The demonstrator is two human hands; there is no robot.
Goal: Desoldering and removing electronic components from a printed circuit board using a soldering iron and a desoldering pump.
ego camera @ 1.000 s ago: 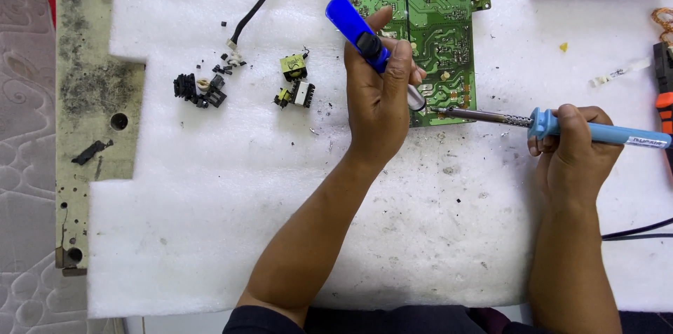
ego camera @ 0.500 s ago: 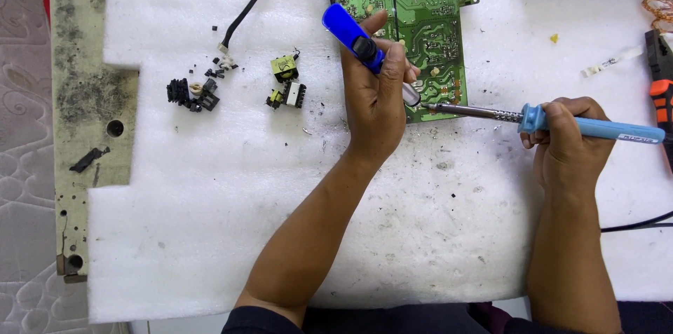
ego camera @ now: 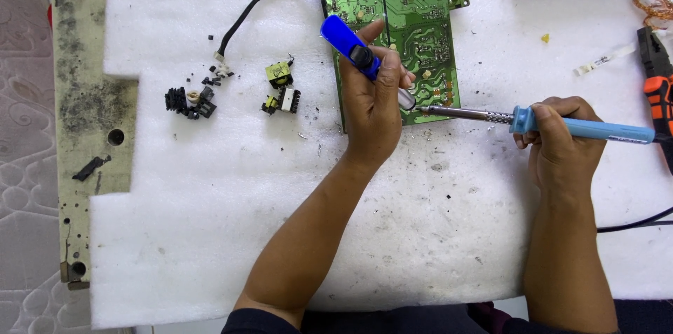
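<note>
Bright, even light falls from above, and the white foam sheet reads nearly overexposed, its texture washed out in places. Shadows are soft and short, lying close under the 2 forearms. The green circuit board shows no strong glare. Focus is sharp throughout, with slight wide-angle bending toward the edges.
</note>
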